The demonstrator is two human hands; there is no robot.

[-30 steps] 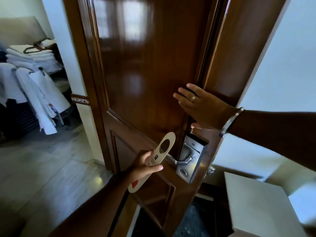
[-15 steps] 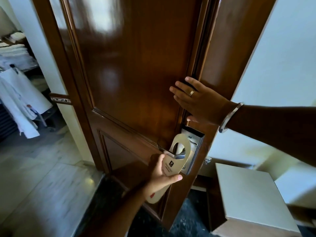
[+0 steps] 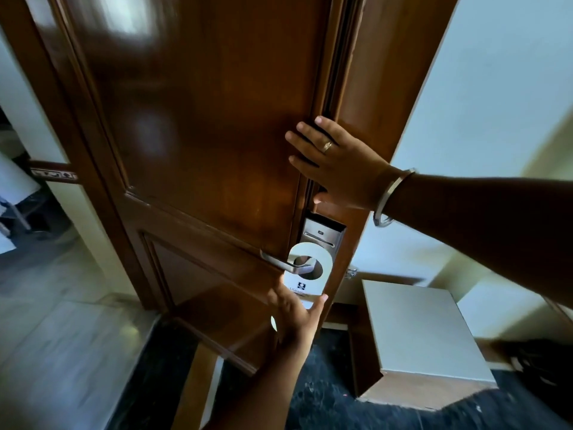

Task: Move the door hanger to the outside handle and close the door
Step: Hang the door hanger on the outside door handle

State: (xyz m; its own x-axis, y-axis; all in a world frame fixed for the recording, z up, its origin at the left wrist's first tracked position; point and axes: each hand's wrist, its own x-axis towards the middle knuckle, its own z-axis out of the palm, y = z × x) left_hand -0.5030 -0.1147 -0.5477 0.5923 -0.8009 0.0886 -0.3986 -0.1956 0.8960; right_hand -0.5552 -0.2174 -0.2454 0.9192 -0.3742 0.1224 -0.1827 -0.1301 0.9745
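Note:
A glossy brown wooden door (image 3: 198,125) stands ajar in front of me. Its silver lever handle (image 3: 279,262) sticks out from a metal lock plate (image 3: 324,235). A white door hanger (image 3: 310,268) has its round hole over the handle's base. My left hand (image 3: 296,315) is below it, thumb and fingers pinching the hanger's lower part, which they partly hide. My right hand (image 3: 333,167) lies flat on the door's edge above the lock, fingers spread, a ring and a metal bangle on it.
A white-topped low cabinet (image 3: 418,333) stands at the lower right beside the door. Pale walls (image 3: 483,88) flank the frame. The floor is light tile (image 3: 55,336) on the left and dark stone (image 3: 325,398) underfoot. White cloth shows at the far left edge.
My left hand brought the hanger up from beside the door and slid its hole over the lever handle to its base. The view shifted closer to the door.

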